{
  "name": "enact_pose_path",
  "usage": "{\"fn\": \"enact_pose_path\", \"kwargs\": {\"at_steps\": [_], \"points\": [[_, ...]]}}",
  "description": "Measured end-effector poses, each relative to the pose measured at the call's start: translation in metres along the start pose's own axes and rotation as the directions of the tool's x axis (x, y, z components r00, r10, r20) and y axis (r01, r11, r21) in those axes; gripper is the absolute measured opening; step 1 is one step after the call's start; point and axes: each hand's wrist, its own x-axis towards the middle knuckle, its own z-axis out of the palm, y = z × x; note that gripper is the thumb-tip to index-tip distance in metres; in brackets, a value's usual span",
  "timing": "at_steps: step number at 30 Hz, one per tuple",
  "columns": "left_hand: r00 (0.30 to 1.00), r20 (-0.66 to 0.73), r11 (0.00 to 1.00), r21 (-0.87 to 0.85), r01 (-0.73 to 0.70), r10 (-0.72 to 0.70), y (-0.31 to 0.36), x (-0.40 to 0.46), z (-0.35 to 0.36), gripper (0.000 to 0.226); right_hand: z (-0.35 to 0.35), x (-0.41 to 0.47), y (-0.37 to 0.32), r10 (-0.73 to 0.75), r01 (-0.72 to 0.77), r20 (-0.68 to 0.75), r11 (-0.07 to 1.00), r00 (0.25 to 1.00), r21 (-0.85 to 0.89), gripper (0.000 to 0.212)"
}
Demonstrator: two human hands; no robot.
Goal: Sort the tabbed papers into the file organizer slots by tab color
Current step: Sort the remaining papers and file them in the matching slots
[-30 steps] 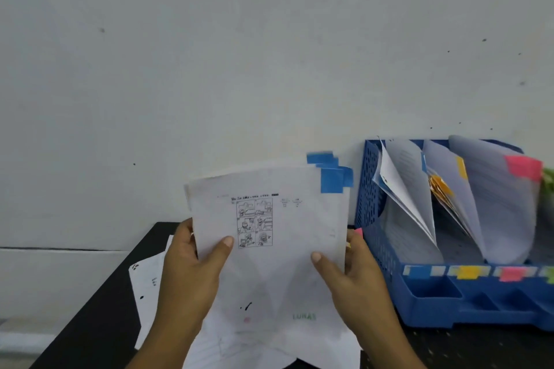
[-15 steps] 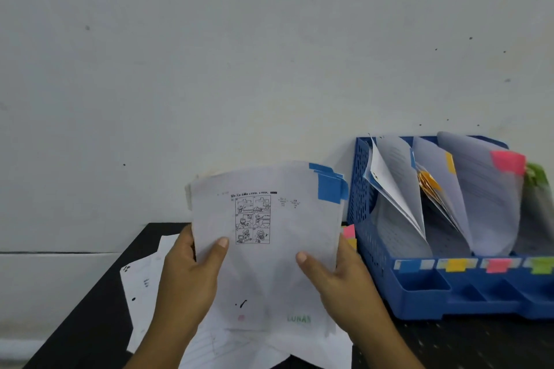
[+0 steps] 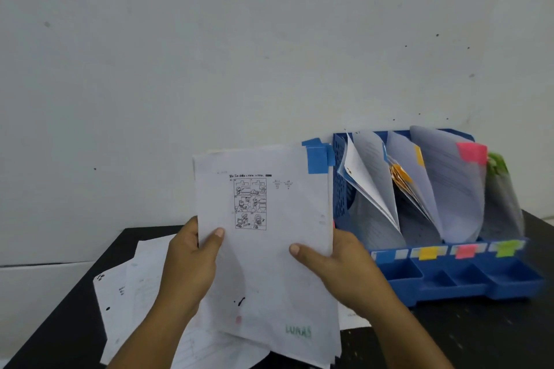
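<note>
Holding item one: stack of papers (image 3: 269, 249), upright, gripped at both side edges. Left hand (image 3: 189, 263) clamps the stack's left edge, thumb across the front, fingers hidden behind. Right hand (image 3: 338, 266) clamps the right edge likewise, thumb lying on the front sheet.

Front sheet: comic strip (image 3: 250, 204) printed above the left thumb; green lettering at the lower corner, below the right hand. Blue tabs (image 3: 317, 157) project at the stack's top corner, above the right hand.

Item two: blue file organizer (image 3: 449, 275), just beyond the right hand, on the black table (image 3: 479, 335). Slots hold curled sheets bearing orange tabs (image 3: 401, 177), a pink tab (image 3: 472, 151) and a green tab (image 3: 496, 163). Front ledge carries blue, yellow, pink and green labels (image 3: 428, 252).

Item three: loose sheets (image 3: 132, 287) flat on the table, beneath and beside the left hand.
</note>
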Motion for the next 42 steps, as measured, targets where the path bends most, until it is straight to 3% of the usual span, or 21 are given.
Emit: {"fn": "enact_pose_path", "kwargs": {"at_steps": [4, 7, 11, 14, 20, 30, 31, 36, 42], "points": [[0.999, 0.024, 1.000, -0.003, -0.024, 0.024, 0.009, 0.005, 0.019, 0.015, -0.018, 0.008, 0.000, 0.067, -0.071, -0.024, 0.981, 0.997, -0.180, 0.028], [0.996, 0.084, 1.000, -0.018, -0.022, 0.023, 0.012, 0.010, 0.034, 0.019, -0.029, 0.011, 0.001, 0.027, -0.065, -0.167, 0.971, 0.986, -0.231, 0.008], [0.995, 0.098, 0.999, -0.038, -0.012, 0.015, 0.013, 0.012, 0.055, 0.044, -0.050, 0.014, 0.004, -0.084, -0.027, -0.357, 0.955, 0.930, -0.295, 0.019], [0.991, 0.132, 0.999, -0.030, -0.020, 0.024, 0.012, 0.011, 0.070, 0.047, -0.071, 0.021, 0.009, -0.126, -0.048, -0.464, 0.937, 0.877, -0.346, 0.017], [0.972, 0.236, 1.000, 0.017, -0.002, -0.002, 0.005, 0.008, 0.099, 0.042, -0.111, 0.023, 0.007, -0.289, -0.073, -0.606, 0.862, 0.741, -0.501, 0.026], [0.886, 0.464, 0.997, 0.068, -0.029, -0.006, 0.001, -0.006, 0.161, 0.030, -0.139, 0.038, 0.013, -0.512, -0.203, -0.742, 0.746, 0.434, -0.634, 0.017], [0.872, 0.490, 0.997, 0.060, -0.041, 0.006, 0.002, -0.006, 0.167, 0.031, -0.136, 0.042, 0.014, -0.523, -0.197, -0.738, 0.743, 0.426, -0.640, 0.016], [0.830, 0.555, 0.998, 0.001, -0.059, 0.048, 0.015, 0.001, 0.193, 0.035, -0.106, 0.062, 0.025, -0.410, -0.160, -0.748, 0.814, 0.522, -0.558, 0.024], [0.756, 0.654, 0.986, 0.138, -0.088, -0.024, -0.003, 0.000, 0.202, 0.053, -0.082, 0.086, 0.030, -0.310, -0.067, -0.809, 0.917, 0.499, -0.393, 0.018]]}}
